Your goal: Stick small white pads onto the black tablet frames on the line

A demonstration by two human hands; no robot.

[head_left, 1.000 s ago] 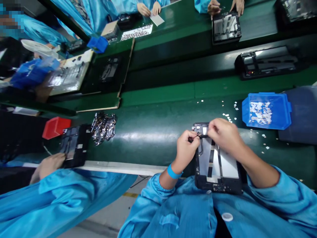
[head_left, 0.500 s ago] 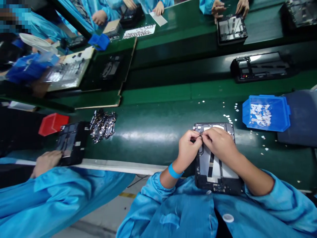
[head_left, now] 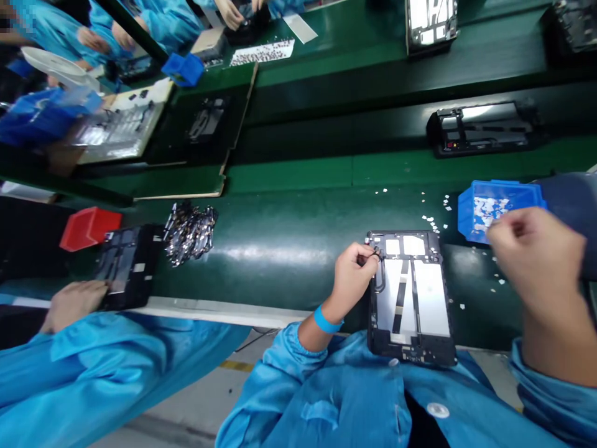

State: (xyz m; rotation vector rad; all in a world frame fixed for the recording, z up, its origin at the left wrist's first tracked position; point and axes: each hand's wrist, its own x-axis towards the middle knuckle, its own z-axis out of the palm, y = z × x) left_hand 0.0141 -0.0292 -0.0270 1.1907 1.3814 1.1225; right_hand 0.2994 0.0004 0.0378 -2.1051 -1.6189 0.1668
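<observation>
An opened tablet [head_left: 431, 295], its bright inner plate and dark flat cables showing, lies at the table's front edge and overhangs it toward my body. At its upper left corner my left hand [head_left: 353, 270] pinches a small dark part [head_left: 375, 251], whose kind is too small to tell. My right hand [head_left: 536, 255] is out to the right, in front of the blue bin [head_left: 466, 227] of small white pieces [head_left: 487, 210]. Its fingers are closed, slightly blurred, and whatever they hold, if anything, is hidden.
White scraps [head_left: 431, 223] are scattered between tablet and bin. To the left are a heap of small metallic parts [head_left: 190, 233], a red bin [head_left: 88, 229] and another tablet under a co-worker's hand [head_left: 77, 302]. A further device [head_left: 485, 127] lies behind. Co-workers' hands work at the far side.
My right hand has left the tablet's upper left corner and moved right to the blue bin. My left hand keeps its pinch there. The far-right co-worker's hands have left the view.
</observation>
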